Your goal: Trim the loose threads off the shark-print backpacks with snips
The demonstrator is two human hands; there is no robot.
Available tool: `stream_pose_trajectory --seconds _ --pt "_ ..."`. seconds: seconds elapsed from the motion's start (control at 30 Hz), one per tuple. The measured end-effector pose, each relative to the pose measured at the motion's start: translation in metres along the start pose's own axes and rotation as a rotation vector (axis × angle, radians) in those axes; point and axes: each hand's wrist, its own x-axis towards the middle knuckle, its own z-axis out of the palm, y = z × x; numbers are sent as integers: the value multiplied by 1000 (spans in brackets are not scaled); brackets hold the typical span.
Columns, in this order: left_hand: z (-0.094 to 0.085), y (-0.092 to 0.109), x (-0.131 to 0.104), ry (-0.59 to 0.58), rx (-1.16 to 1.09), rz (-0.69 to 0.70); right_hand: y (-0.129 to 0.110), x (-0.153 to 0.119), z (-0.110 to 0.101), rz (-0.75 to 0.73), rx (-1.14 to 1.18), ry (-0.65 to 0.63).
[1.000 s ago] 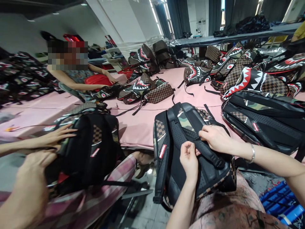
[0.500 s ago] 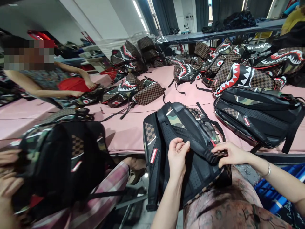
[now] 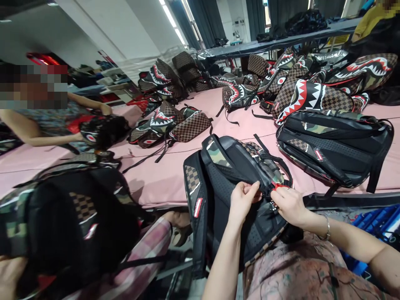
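Note:
A black backpack (image 3: 229, 200) with checkered and camouflage panels leans against the table edge and my lap, its padded back and shoulder straps facing me. My left hand (image 3: 245, 200) is closed in a pinch at the lower end of a black shoulder strap (image 3: 237, 166). Close beside it, my right hand (image 3: 289, 204) is closed at the bag's side edge. A bright red piece (image 3: 279, 186) shows at its fingers, and small shiny bits lie below them. What exactly the right fingers grip is hidden.
A similar backpack (image 3: 334, 148) lies right on the pink table (image 3: 193, 146); shark-mouth backpacks (image 3: 300, 100) pile up behind. At left, a neighbour's hand (image 3: 11, 271) holds another backpack (image 3: 84, 216). Across the table, a person (image 3: 46, 125) handles a bag. Blue plastic (image 3: 368, 233) is at lower right.
My left hand has moved right along the strap. My right hand has turned over and closed nearer to it, with red now showing. The person across has lifted a bag.

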Motion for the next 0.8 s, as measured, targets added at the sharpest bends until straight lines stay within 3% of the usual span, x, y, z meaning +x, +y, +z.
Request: stream_pose_trajectory --seconds 0.1,0.23,0.33,0.47,0.67,0.8 --pt "5 -4 -2 -49 -295 -3 2 -6 -3 19 233 -31" --pt "5 -10 -1 -118 -493 -45 20 -2 -25 136 588 -119" --pt "5 -14 3 -171 -550 -84 43 11 -37 198 581 -84" --pt "8 -17 8 -209 -564 -107 65 28 -37 65 487 -76" --pt "9 -18 9 -218 -544 -111 66 40 -29 -81 455 -165" --pt "8 -15 7 -222 -533 -107 64 40 -20 -10 641 -141"
